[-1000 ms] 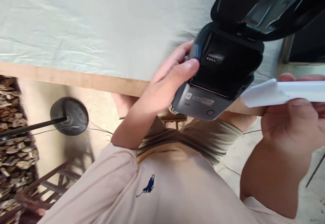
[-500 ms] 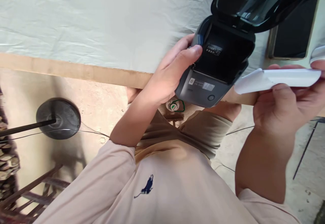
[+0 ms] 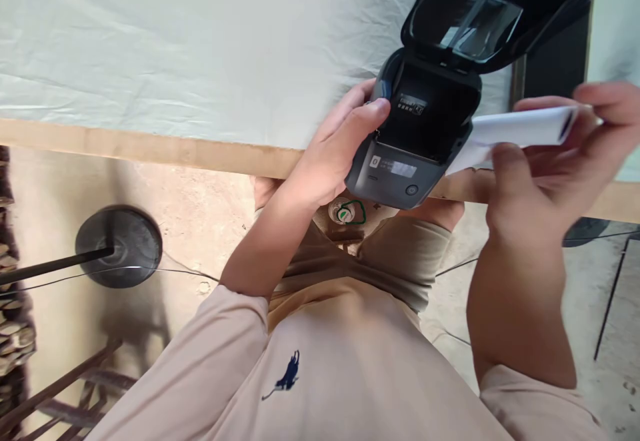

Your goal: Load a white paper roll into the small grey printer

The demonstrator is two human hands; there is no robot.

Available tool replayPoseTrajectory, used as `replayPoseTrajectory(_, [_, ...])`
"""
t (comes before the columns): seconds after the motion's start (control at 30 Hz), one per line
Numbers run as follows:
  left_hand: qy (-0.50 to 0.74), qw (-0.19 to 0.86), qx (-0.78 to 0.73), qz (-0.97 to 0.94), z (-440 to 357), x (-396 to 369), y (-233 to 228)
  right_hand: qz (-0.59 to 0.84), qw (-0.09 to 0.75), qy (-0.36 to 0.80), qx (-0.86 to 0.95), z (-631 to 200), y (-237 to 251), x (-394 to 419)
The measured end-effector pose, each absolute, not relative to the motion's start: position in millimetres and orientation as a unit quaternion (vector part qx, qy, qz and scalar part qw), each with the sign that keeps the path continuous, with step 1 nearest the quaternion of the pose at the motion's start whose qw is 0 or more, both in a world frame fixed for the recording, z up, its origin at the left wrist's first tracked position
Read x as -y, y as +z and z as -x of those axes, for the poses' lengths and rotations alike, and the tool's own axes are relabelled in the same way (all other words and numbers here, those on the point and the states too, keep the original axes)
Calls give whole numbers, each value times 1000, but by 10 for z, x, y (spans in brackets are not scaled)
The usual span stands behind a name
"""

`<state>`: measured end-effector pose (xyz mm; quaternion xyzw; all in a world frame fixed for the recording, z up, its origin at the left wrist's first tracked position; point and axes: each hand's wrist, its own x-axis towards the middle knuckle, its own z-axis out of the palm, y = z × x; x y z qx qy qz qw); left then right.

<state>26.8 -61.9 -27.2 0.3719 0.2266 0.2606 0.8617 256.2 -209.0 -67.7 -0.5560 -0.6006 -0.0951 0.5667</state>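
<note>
Left hand (image 3: pixel 333 151) grasping, thumb along the side of a dark device (image 3: pixel 435 131); right hand (image 3: pixel 545 191) also grasping, thumb and fingers around loosely rolled white paper (image 3: pixel 525 128).

Table (image 3: pixel 150 150), cloth-covered, is the largest item. Device is held at its near edge, front end out beyond the edge; cannot tell whether the table bears any weight. Lid (image 3: pixel 493 34) stands open on its hinge, tilted away over the table; compartment (image 3: pixel 427 121) beneath looks bare. Dark flat object (image 3: pixel 555 61) lies partly hidden behind the lid. Paper is outside the compartment, at the device's right side, near end running behind the casing; contact there not clear. Smaller: silvery label (image 3: pixel 405 169), round button (image 3: pixel 411 190).

Risks (judged): device could tip toward the floor if the one-handed grip slackens. Paper could crease under a tight pinch, or uncurl if the fingers relax. Lid swinging down could nip the left thumb, close to the compartment rim. A careless thumb might press the button.
</note>
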Motion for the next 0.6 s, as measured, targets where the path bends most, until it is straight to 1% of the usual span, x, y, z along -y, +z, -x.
replayPoseTrajectory(0.13, [273, 858, -237, -365, -250, 647, -250, 624, 522, -56, 579, -2380, -585, 1926])
replayPoseTrajectory(0.27, [279, 847, -242, -383, -266, 646, -241, 695, 434, -54, 571, -2342, -568, 1938])
replayPoseTrajectory(0.37, [279, 850, -229, -383, -297, 632, -254, 705, 394, -27, 589, -2321, -545, 1957])
replayPoseTrajectory(0.47, [280, 861, -210, -369, -311, 622, -261, 678, 421, -24, 602, -2280, -527, 1964])
replayPoseTrajectory(0.6, [278, 858, -208, -379, -303, 619, -245, 663, 536, -60, 519, -2465, -531, 2120])
